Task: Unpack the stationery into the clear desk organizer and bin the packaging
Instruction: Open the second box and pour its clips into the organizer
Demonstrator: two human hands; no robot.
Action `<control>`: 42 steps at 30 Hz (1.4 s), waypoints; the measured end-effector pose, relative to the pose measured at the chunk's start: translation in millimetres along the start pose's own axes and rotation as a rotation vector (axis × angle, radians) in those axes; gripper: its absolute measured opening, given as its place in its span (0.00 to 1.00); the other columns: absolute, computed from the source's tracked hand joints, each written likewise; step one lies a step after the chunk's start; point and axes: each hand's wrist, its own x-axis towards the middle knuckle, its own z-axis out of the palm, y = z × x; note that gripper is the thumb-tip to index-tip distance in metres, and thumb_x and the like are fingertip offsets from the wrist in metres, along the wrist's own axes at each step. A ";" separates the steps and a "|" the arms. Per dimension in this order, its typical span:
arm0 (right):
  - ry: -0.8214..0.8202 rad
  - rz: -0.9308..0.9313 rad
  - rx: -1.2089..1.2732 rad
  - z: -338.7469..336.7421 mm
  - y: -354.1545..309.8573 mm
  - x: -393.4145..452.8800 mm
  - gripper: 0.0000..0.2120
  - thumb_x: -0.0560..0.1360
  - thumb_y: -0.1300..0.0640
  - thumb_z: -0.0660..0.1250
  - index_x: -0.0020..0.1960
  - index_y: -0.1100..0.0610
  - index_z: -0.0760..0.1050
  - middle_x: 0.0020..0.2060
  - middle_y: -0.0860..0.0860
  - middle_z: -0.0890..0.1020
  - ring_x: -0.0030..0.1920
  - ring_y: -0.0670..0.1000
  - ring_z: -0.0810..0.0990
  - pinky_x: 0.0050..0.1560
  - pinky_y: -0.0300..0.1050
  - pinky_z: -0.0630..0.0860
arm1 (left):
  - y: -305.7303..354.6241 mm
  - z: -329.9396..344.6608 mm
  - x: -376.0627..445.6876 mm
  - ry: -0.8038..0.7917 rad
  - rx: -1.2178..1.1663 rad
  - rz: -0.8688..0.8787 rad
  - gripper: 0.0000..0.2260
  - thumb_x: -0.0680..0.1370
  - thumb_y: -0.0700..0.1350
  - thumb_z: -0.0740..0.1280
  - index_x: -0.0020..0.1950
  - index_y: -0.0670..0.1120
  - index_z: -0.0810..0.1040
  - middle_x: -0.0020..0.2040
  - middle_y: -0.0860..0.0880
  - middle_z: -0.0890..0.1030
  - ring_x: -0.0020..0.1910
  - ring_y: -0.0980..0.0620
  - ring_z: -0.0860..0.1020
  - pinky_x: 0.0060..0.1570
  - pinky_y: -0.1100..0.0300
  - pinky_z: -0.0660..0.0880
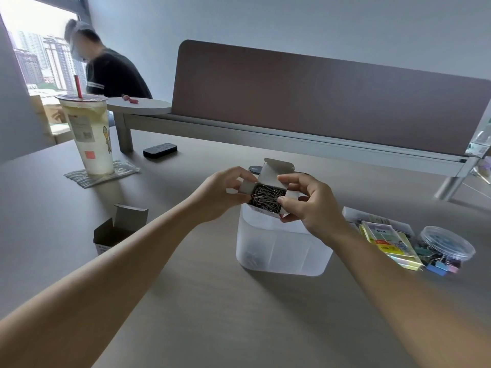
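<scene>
Centrally on the desk (pixel 186 301) stands the clear organizer (pixel 281 248), frosted and divided into compartments. Left of the organizer and well apart, a tall drink cup (pixel 89 134) sits on a mat, and nearer, an opened empty carton (pixel 119 229) stands upright. Right of the organizer lie sticky-note packs (pixel 388 243) and a round tub of binder clips (pixel 443 248). Just above the organizer, the left hand (pixel 223 192) and right hand (pixel 310 205) pinch a small opened box (pixel 268 197) at its sides, its flaps up, paper clips (pixel 265 199) showing inside.
</scene>
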 end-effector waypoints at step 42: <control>-0.003 -0.137 -0.260 -0.1 -0.5 -14.1 0.18 0.70 0.64 0.66 0.50 0.43 0.70 0.44 0.33 0.73 0.39 0.40 0.73 0.39 0.25 0.68 | 3.0 1.1 -4.9 -0.074 -0.126 0.101 0.26 0.71 0.24 0.60 0.49 0.58 0.72 0.47 0.49 0.77 0.43 0.62 0.78 0.41 0.73 0.73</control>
